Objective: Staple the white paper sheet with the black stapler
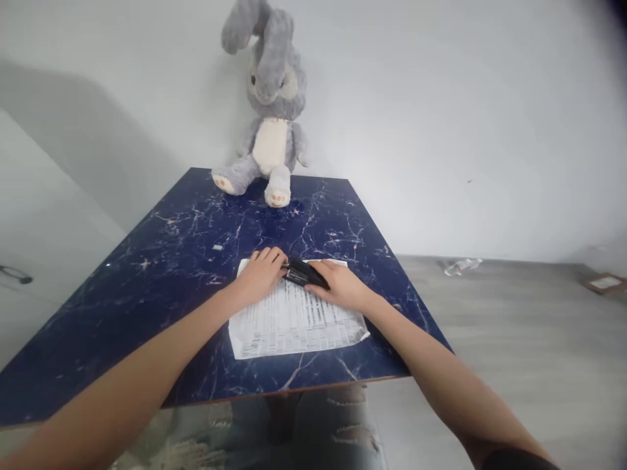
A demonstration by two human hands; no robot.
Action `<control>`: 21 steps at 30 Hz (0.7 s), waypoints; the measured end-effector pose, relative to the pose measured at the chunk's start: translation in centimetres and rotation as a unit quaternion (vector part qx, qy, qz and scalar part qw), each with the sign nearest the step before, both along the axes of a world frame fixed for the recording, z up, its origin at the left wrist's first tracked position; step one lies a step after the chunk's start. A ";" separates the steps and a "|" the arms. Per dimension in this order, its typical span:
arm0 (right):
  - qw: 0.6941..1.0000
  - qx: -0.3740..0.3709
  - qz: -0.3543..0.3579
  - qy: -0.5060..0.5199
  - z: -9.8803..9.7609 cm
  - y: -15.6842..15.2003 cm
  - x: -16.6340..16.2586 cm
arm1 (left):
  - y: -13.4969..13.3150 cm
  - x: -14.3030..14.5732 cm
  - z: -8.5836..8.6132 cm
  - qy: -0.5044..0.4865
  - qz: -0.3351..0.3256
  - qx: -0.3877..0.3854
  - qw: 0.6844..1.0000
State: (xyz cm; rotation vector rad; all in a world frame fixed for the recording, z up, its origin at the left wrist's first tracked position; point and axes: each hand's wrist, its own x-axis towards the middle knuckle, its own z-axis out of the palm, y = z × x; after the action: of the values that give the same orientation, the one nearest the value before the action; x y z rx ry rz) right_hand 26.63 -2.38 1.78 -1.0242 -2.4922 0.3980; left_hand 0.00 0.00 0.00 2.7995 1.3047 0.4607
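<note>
A black stapler (304, 273) with a shiny metal part lies crosswise over a printed sheet of paper (294, 329). From the right, my right hand (337, 282) grips its body, with the thumb on the near side and the fingers over the far side. My left hand (262, 273) is closed at the stapler's left end, its bent fingers and thumb meeting near the metal part. Its fingertips are partly hidden, so fine detail there is unclear. The sheet is creased, with a curled corner at the near right, and both hands rest over its far part.
A grey plush rabbit (270, 140) sits against the wall at the far end of the blue marbled table (196, 339). A small pale scrap (217, 247) lies left of the paper. On the floor at right are a clear crumpled wrapper (463, 266) and a brown-framed item (606, 282).
</note>
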 end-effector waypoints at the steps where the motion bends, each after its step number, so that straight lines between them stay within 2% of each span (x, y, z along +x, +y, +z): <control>1: 1.000 -0.002 -0.015 -0.003 -0.2 0.1 0.0 | 0.0 0.0 0.0 -0.002 -0.001 -0.002 1.000; 5: 0.993 -0.033 -0.074 0.088 0.0 0.8 1.5 | 0.3 -0.3 -0.1 -0.018 0.006 -0.023 1.000; 8: 0.974 0.001 -0.157 0.164 0.8 1.9 4.0 | 0.7 -1.1 -0.1 -0.042 0.009 -0.035 0.998; 10: 0.962 0.030 -0.204 0.178 1.2 2.6 5.8 | 1.2 -1.8 0.0 -0.064 0.006 -0.030 0.997; 12: 0.961 0.029 -0.223 0.159 1.4 3.1 7.2 | 1.8 -2.5 -0.1 -0.080 0.003 -0.023 0.996; 17: 0.979 -0.021 -0.201 0.027 1.4 3.8 8.8 | 3.2 -4.0 -0.7 -0.090 0.005 -0.027 0.996; 21: 0.975 -0.018 -0.220 -0.003 1.7 3.7 9.5 | 3.7 -4.5 -0.9 -0.107 0.013 -0.022 0.994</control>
State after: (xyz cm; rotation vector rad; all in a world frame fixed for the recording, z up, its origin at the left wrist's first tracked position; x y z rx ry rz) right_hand 36.10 1.34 3.50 -1.5457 -2.1795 0.3013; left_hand -4.55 3.72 -0.95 2.6142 1.2885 0.7029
